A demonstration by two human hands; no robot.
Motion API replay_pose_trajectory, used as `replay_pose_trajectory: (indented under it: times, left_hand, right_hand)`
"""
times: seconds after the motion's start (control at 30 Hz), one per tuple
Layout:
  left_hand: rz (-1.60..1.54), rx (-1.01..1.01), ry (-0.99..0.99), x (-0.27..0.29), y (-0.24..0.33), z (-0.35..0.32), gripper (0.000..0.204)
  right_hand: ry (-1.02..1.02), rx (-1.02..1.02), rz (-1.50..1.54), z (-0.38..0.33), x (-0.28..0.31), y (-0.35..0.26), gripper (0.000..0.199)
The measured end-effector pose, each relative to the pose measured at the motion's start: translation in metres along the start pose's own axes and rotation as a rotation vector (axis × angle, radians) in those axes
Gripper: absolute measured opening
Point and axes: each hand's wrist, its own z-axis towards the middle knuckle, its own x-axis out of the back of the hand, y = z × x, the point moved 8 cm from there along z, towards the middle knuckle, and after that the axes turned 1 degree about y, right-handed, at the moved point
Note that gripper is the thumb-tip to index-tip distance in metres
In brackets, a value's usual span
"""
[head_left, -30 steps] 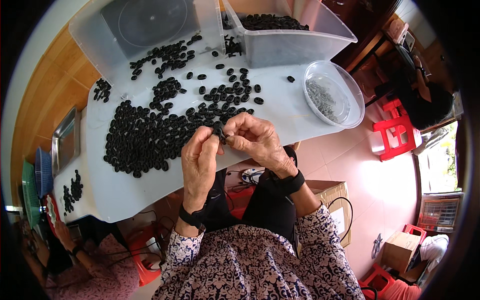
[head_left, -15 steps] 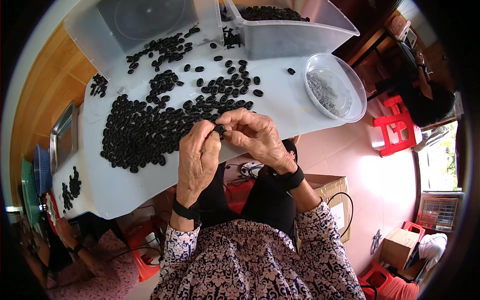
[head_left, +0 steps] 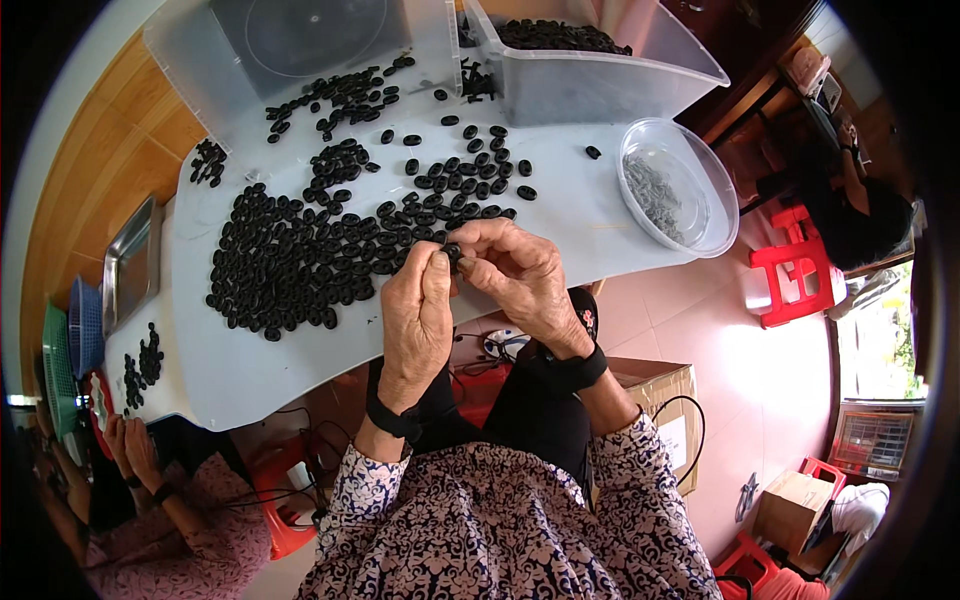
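Between the fingertips of both hands is a small black oval piece (head_left: 452, 251), mostly hidden by the fingers. My left hand (head_left: 418, 305) pinches it from the left, thumb and forefinger pressed together. From the other side my right hand (head_left: 512, 275) grips it with thumb and forefinger. Just beyond the hands a wide heap of like black oval pieces (head_left: 290, 255) with small holes covers the white table (head_left: 255, 375). To the right, a round clear tub (head_left: 712, 215) holds many small silvery metal parts (head_left: 652, 195).
A clear plastic bin (head_left: 610, 85) with more black pieces stands at the back, beside another translucent bin (head_left: 190, 70) on its side. At left are a metal tray (head_left: 133, 262) and a co-worker's hands (head_left: 132, 450). A cardboard box (head_left: 665, 385) and red stools (head_left: 792, 280) stand on the floor.
The view has shifted slightly, so the table sits a little lower and further right. Both hands stay together at the black piece, the fingers closing more over it. The co-worker's hands have come together.
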Motion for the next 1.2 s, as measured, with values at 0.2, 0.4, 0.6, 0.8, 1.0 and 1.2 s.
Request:
replay_pose_trajectory:
  times: [0.2, 0.4, 0.6, 0.8, 1.0, 1.2]
  left_hand:
    - [0.036, 0.02, -0.016, -0.001, -0.01, -0.001, 0.03]
    - [0.044, 0.019, -0.025, 0.002, -0.009, 0.002, 0.037]
    - [0.045, 0.027, -0.04, 0.0, -0.011, 0.002, 0.037]
    - [0.032, 0.021, -0.038, 0.0, -0.013, 0.003, 0.031]
    - [0.006, 0.046, -0.067, 0.006, -0.001, 0.003, 0.03]
    - [0.012, 0.057, -0.124, 0.005, -0.004, 0.001, 0.032]
  right_hand:
    - [-0.015, -0.024, -0.048, 0.002, -0.002, -0.001, 0.025]
    - [-0.062, -0.053, -0.05, 0.001, -0.004, -0.001, 0.026]
    - [-0.072, -0.075, -0.014, 0.0, -0.005, -0.001, 0.027]
    - [-0.068, -0.122, -0.057, -0.001, -0.005, -0.002, 0.029]
    - [-0.084, 0.016, -0.229, 0.0, -0.011, -0.006, 0.041]
    - [-0.051, 0.059, -0.356, -0.002, -0.011, -0.011, 0.036]
